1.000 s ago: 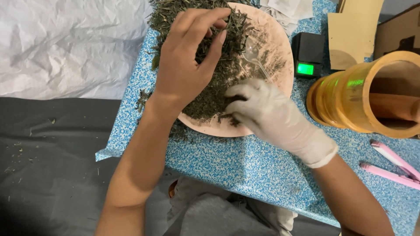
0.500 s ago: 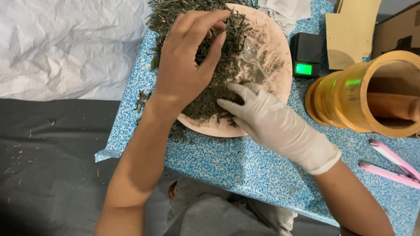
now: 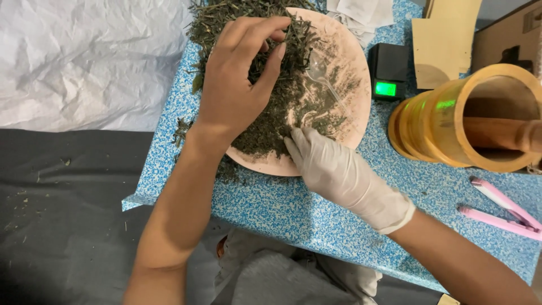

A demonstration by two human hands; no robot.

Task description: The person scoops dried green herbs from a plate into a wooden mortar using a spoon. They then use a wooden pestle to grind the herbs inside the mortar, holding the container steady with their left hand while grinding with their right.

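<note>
1. On the blue speckled table (image 3: pixel 316 220) sits a pink plate (image 3: pixel 361 85) heaped with dried green herb (image 3: pixel 265 68). The bare left hand (image 3: pixel 237 90) is curled over the heap, fingers pinched loosely on a tuft of it. The gloved right hand (image 3: pixel 339 169) rests at the plate's near rim, fingers partly bent and pressing the herb; whether it actually grips anything, I can't tell.
2. Risk, as I see it: the heap already hangs over the plate's left edge, and loose bits lie on the table there (some on the dark floor (image 3: pixel 56 226) too). A careless lift of that tuft could drag more off.
3. A clear plastic spoon (image 3: pixel 324 82) lies half buried in the herb, easy to snag or flick out.
4. The plate sits near the table's front edge, so a hard push from the gloved hand might slide it.
5. Hard to see: the plate's top is cut off by the frame, the left fingertips are buried in herb, and the inside of the amber cylinder (image 3: pixel 451 124) is mostly shadow, with a wooden stick (image 3: pixel 502 133) poking in.
</note>
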